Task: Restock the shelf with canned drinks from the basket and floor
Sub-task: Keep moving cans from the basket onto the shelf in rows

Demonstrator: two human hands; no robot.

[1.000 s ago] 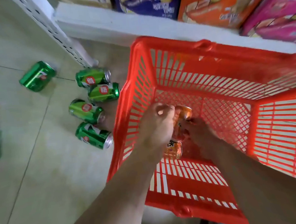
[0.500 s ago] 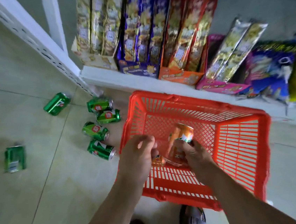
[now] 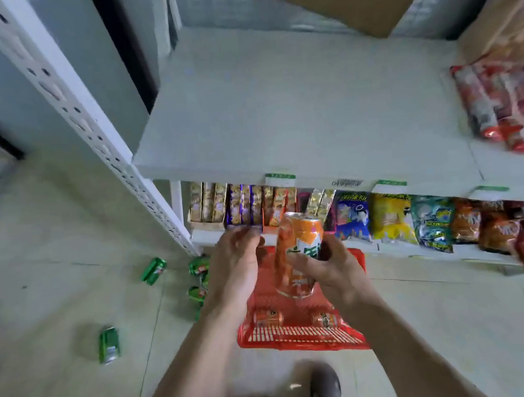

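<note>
I hold an orange can [image 3: 298, 252] upright in my right hand [image 3: 334, 270], above the red basket [image 3: 301, 336] and in front of the white shelf [image 3: 294, 114]. My left hand [image 3: 235, 269] hovers just left of the can with its fingers apart and holds nothing. Two more orange cans [image 3: 266, 317] [image 3: 325, 318] lie on the basket floor. Several green cans lie on the floor to the left, one far out [image 3: 109, 344], one near the post [image 3: 153, 270], and others [image 3: 196, 266] partly hidden behind my left hand.
The white shelf's left and middle are bare; red snack packs [image 3: 510, 107] lie at its right end. Below it, a lower shelf holds rows of snack bags [image 3: 385, 217]. A perforated white upright [image 3: 84, 120] stands at the left. My shoes [image 3: 326, 389] are behind the basket.
I have stood up and lifted the orange can out of the basket to shelf height. My left hand rose alongside it. The view swung up from the basket to the white shelf.
</note>
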